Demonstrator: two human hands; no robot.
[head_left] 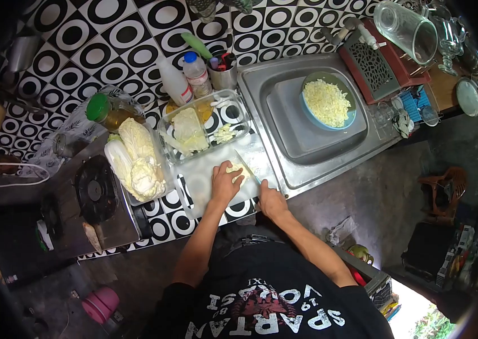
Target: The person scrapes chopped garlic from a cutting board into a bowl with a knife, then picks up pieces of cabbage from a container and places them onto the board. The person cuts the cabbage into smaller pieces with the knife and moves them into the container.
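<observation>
Here's the tiled counter (160, 226), with the stove (98, 189) at nine o'clock, the cabbages (137, 161) in their tub at ten, and the divided tray (196, 116) at twelve, over the pale board (196, 178). Over to two o'clock, the steel sink (284, 121) cradles a bowl (336, 125) of chopped pieces (326, 101). Now the grip: the left hand (227, 182) has its fingers curled down, pinning pale bits (235, 168) to the board right under the fingertips; the right hand (273, 200), at four o'clock from it, is clenched on the knife (247, 167), blade angled toward eleven, just beside those bits. Edges, then: tray close at twelve, sink rim at three, counter edge at six by the body. The roomiest bare board lies toward nine, left of the left hand.
</observation>
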